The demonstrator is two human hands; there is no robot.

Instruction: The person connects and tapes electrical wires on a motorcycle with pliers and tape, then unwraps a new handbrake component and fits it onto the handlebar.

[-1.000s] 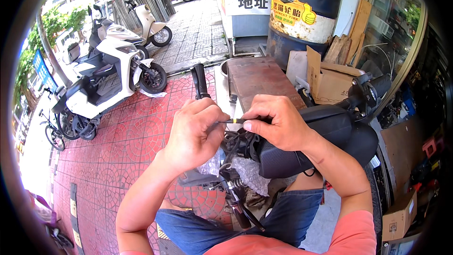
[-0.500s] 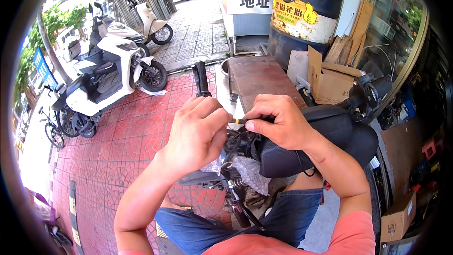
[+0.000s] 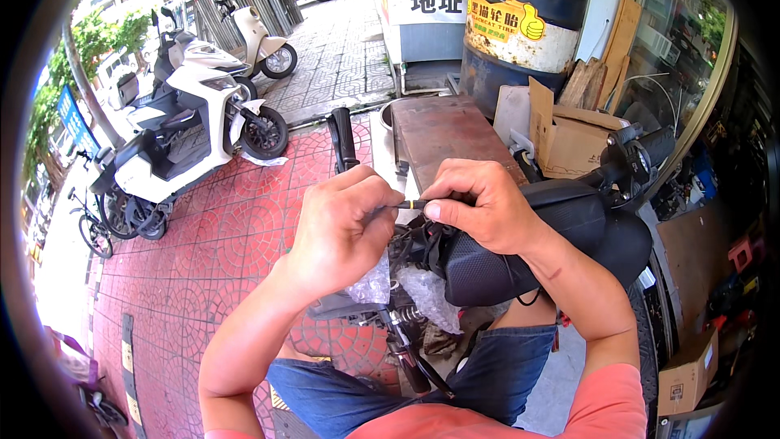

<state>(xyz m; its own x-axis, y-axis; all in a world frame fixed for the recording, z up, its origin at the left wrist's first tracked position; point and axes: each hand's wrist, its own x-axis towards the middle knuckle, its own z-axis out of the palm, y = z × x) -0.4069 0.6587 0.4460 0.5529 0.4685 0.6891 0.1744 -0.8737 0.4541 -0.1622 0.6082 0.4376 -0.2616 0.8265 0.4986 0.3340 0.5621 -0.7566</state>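
Observation:
A thin black cable connector (image 3: pixel 412 205) with a narrow yellow ring spans the small gap between my hands. My left hand (image 3: pixel 345 215) pinches its left end with curled fingers. At the other end, the thumb and forefinger of my right hand (image 3: pixel 479 205) grip it. Both hands are above the handlebar area of a scooter or e-bike, whose black textured bag or cover (image 3: pixel 491 272) lies under my right wrist. Clear bubble wrap (image 3: pixel 429 299) is around the parts below my hands. Dark wires run beneath my fingers, partly hidden.
Black handlebar grips (image 3: pixel 343 140) stick up beyond my left hand and at the right. A brown bench (image 3: pixel 455 134) stands ahead, with a cardboard box (image 3: pixel 581 146) and a large drum (image 3: pixel 520 57) behind. White scooters (image 3: pixel 203 122) are parked on red paving at left.
My hands stay almost in place. The connector has turned or slid slightly, showing more black and a thinner yellow ring; my left fingers have shifted a little.

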